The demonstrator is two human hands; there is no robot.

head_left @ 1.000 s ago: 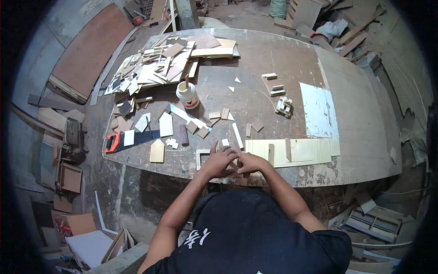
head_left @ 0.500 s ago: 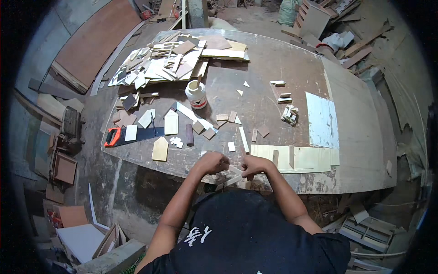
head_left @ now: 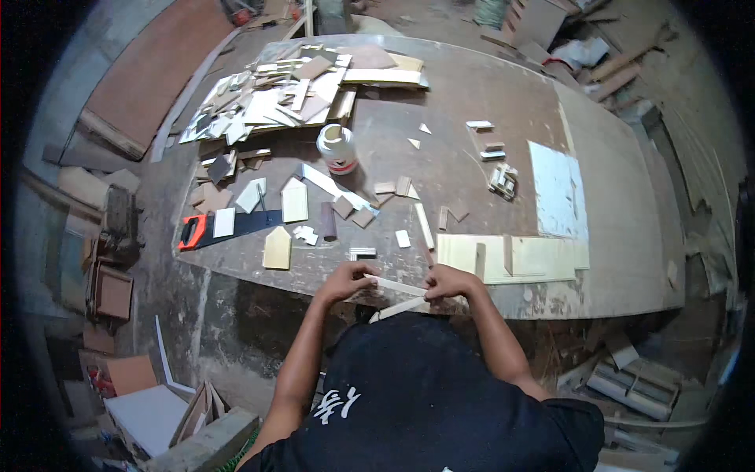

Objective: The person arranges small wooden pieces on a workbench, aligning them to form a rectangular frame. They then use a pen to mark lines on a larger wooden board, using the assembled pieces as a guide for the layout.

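Close to the table's near edge, a thin pale wooden strip [head_left: 399,286] spans the gap between my hands. My left hand [head_left: 347,282] pinches its left end. The fingers of my right hand [head_left: 453,282] are closed on its right end. A second pale strip [head_left: 398,308] slants below, meeting the first near my right fingers and partly hidden by my body. Just beyond my left hand lies a small piece with light and dark stripes [head_left: 362,252]. A small white block [head_left: 403,238] and a narrow wooden stick [head_left: 425,226] lie farther forward.
A white bottle [head_left: 336,151] stands mid-table. On the left, a handsaw with an orange handle [head_left: 196,232] lies among cut boards. Scrap wood [head_left: 275,98] is heaped at the far left. Pale boards [head_left: 460,258] lie right of my right hand, and a white panel [head_left: 558,189] beyond them.
My hands have drawn apart, the left one moving left and the right one slightly right, so more of the strip shows between them. The striped piece has come into sight.
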